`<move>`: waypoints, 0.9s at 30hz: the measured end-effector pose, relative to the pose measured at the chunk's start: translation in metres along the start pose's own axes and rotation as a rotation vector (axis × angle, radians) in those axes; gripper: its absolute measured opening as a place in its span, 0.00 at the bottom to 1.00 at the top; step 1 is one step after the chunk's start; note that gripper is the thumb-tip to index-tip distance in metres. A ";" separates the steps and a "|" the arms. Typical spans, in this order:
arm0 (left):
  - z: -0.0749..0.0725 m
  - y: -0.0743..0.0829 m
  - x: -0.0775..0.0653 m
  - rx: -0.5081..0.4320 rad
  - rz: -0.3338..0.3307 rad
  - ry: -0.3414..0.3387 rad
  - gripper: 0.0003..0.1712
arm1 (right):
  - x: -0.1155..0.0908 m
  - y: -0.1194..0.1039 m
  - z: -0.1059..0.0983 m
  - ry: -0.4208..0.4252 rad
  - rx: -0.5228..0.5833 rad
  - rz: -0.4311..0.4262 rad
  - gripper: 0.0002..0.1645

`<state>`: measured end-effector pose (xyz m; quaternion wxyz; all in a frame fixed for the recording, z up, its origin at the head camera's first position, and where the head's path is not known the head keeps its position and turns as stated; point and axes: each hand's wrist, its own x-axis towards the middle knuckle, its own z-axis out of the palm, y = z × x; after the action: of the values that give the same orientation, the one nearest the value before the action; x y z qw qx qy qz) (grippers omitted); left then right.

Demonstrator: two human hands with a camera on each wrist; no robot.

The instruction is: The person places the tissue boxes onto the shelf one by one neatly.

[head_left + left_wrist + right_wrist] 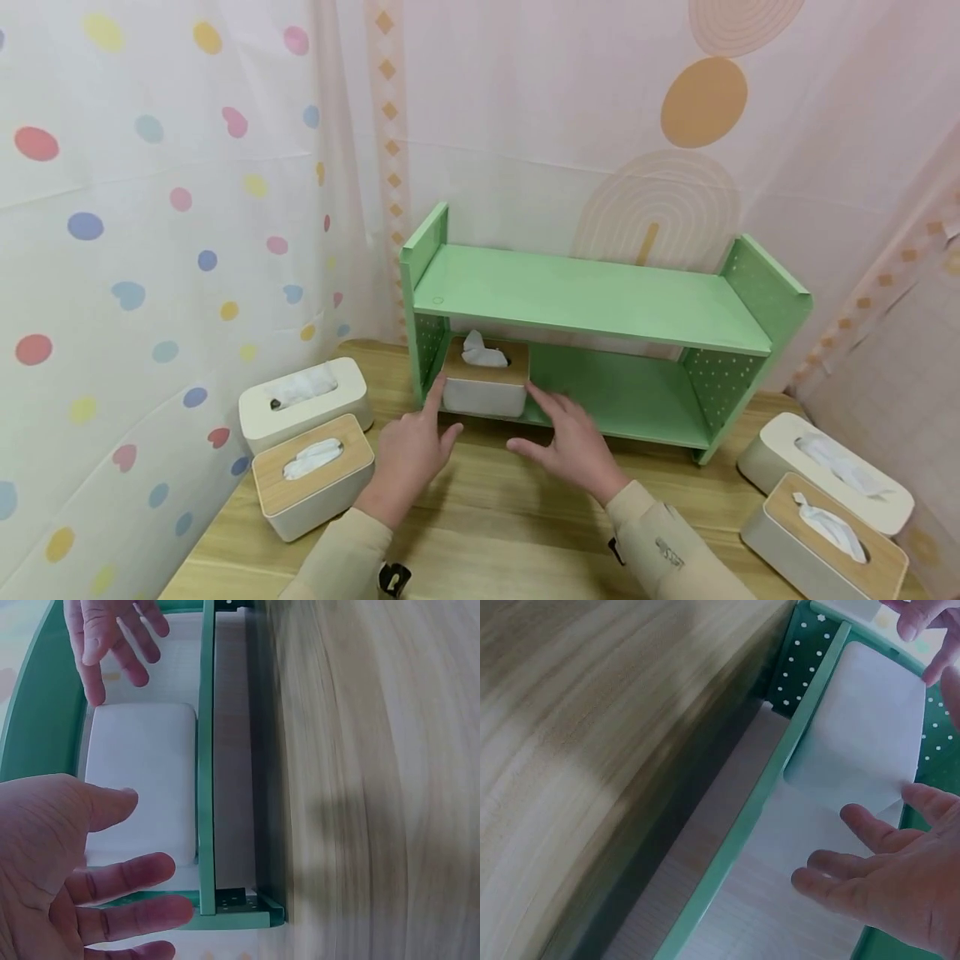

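A tissue box (486, 397) with a wooden lid and a white tissue poking out sits at the left end of the lower board of a green two-tier shelf (592, 300). My left hand (412, 450) is at its left front corner, index finger extended along the side and thumb spread away. At the right front corner, the index fingertip of my right hand (573, 442) touches the box, the other fingers spread. In the right wrist view the white box front (862, 720) shows between both hands. Neither hand curls round it.
On the wooden table (480, 525), a cream tissue box (255, 417) and a wood-lidded one (307, 492) stand at left. A similar pair, one cream (772, 442) and one wood-lidded (795, 542), stands at right. Patterned curtains (525, 108) hang behind.
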<state>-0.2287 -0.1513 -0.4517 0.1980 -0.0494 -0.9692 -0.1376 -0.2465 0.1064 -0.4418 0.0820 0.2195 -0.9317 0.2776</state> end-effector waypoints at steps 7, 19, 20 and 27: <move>0.000 -0.004 0.006 -0.044 -0.073 -0.068 0.54 | 0.009 -0.003 0.003 -0.016 -0.023 0.025 0.60; -0.004 -0.007 0.012 -0.050 -0.138 -0.129 0.62 | 0.019 -0.010 0.006 -0.045 -0.014 0.046 0.60; -0.004 -0.007 0.013 -0.046 -0.139 -0.129 0.62 | 0.020 -0.010 0.006 -0.047 -0.013 0.046 0.60; -0.006 -0.010 0.015 -0.029 -0.140 -0.118 0.62 | 0.023 -0.014 0.007 -0.055 0.001 0.038 0.60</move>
<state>-0.2419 -0.1620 -0.4433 0.1297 0.0074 -0.9782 -0.1620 -0.2605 0.0839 -0.4348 0.0509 0.2094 -0.9375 0.2731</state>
